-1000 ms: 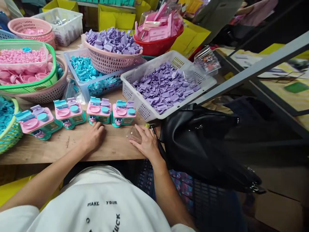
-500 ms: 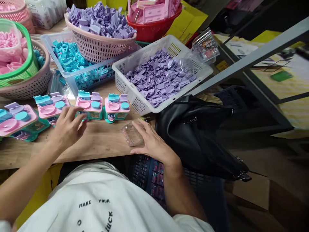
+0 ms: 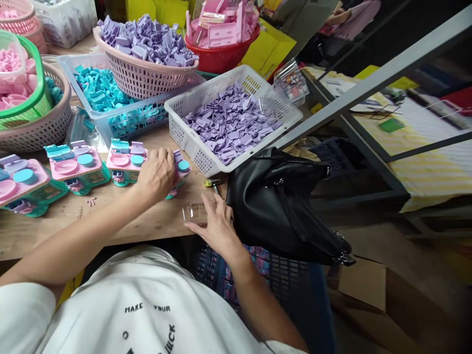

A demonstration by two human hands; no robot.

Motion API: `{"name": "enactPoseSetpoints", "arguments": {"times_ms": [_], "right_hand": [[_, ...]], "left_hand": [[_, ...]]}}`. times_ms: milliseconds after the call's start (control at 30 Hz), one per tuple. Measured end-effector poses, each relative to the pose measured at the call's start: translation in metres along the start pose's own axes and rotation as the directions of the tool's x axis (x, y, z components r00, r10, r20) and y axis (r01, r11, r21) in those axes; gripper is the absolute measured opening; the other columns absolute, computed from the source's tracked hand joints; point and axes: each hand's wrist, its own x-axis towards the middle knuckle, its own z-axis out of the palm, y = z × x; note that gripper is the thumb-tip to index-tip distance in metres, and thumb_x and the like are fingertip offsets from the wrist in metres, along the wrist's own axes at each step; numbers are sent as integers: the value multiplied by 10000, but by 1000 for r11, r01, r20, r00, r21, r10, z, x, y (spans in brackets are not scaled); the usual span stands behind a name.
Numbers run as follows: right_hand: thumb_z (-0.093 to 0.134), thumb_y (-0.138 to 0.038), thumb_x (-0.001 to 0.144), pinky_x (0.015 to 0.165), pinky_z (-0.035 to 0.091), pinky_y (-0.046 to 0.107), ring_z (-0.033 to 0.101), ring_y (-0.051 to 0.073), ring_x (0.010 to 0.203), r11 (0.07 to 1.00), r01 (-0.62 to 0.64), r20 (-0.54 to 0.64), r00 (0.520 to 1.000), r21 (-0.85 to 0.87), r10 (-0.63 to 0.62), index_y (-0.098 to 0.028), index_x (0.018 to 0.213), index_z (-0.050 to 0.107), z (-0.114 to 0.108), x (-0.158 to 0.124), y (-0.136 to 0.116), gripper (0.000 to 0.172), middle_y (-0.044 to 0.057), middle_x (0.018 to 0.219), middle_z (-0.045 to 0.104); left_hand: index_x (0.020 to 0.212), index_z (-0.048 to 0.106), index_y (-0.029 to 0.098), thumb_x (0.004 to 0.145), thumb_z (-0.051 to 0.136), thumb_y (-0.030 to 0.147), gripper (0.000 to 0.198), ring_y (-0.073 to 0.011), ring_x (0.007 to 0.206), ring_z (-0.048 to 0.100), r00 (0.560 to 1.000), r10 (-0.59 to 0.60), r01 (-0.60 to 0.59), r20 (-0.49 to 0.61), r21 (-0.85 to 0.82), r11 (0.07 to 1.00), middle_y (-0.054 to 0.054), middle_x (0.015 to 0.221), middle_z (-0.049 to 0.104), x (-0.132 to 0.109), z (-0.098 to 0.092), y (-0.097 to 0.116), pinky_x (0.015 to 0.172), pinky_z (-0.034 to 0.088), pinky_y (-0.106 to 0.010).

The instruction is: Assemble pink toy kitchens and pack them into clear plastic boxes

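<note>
My left hand (image 3: 158, 176) is closed over the rightmost toy kitchen (image 3: 183, 166), its fingers covering most of the pink top; a light blue disc and a purple part show past them. To the left stand several like toy kitchens, among them one (image 3: 127, 162) beside my wrist and another (image 3: 75, 167) farther left. Between the thumb and fingers of my right hand (image 3: 217, 226) is a clear plastic box (image 3: 194, 214), held low at the wooden table (image 3: 125, 223). Its far side is partly hidden by the fingers.
A small hammer (image 3: 213, 183) lies beyond my right hand. A white basket of purple parts (image 3: 173, 109), a pink basket (image 3: 140, 81) and a blue bin (image 3: 101, 118) stand behind. A black bag (image 3: 280, 201) hangs at the right. Tiny pink pieces (image 3: 91, 201) lie on the table.
My left hand has moved right, from between two toy kitchens onto the rightmost one. My right hand has turned the clear box. The view has shifted slightly right.
</note>
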Motion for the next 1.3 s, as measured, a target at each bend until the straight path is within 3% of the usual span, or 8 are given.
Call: {"name": "enactPoseSetpoints", "arguments": {"times_ms": [100,233,400,533,667,800,1000,1300], "right_hand": [[722,-546,815,961,494,662,435,473,1328,999,-31,-11,999,34,31,-269,1517,412,16,-8,0,815,215,1499,306],[745,-429,809,1016,470,645,375,468,1401,999,16,61,998,34,-18,-294,1519,409,17,-10,6,797,194,1538,237],[789,-474,767,1062,429,675,363,484,1410,1000,-15,1,1000,-12,15,-232,1406,536,21,-4,4,728,212,1532,244],[754,-408,786,1140,437,554,431,357,1412,984,128,50,990,126,-135,-247,1455,451,-5,-4,4,752,164,1501,331],[735,-472,805,1129,468,513,391,332,1447,943,271,-47,963,192,-267,-235,1591,131,-61,10,-18,1019,178,1561,270],[769,-354,794,1192,367,583,371,370,1441,891,452,115,888,-40,-445,-262,1578,211,-94,49,-56,967,165,1506,341],[780,-256,767,1170,409,558,386,352,1412,834,538,414,791,-123,-450,-339,1554,288,-89,84,-83,932,121,1480,339],[779,-430,811,1145,416,594,379,373,1418,853,507,458,792,-124,-405,-378,1535,327,-77,88,-81,855,128,1512,306]], "left_hand": [[1399,395,-11,936,553,572,762,-358,1079,594,999,-32,25,-43,-150,988,-250,1220,543,-27,4,9,865,511,-432],[1531,232,123,824,677,658,992,-362,1307,499,967,85,-185,-241,-430,884,-226,1408,438,-49,35,-15,1070,469,-485],[1596,1,124,697,803,641,1311,-428,1526,197,951,116,-288,-287,-679,675,-292,1597,199,-40,93,-44,1213,287,-593],[1603,-51,137,663,854,560,1371,-400,1531,230,956,147,-292,-253,-787,544,-273,1630,203,-25,117,-40,1232,275,-554],[1606,13,148,596,897,520,1393,-402,1469,352,970,91,-243,-227,-851,466,-262,1568,329,-20,126,-24,1204,318,-557],[1591,71,75,548,886,622,1432,-471,1438,339,978,64,-207,-199,-875,438,-311,1530,328,-25,129,-12,1172,302,-629],[1572,148,127,550,856,660,1352,-445,1368,412,974,59,-227,-221,-903,364,-253,1473,387,-28,128,-10,1125,356,-618],[1415,333,158,613,845,532,1022,-363,1243,497,966,48,-253,-252,-903,347,-177,1314,507,-28,119,-11,1080,404,-520]]}}
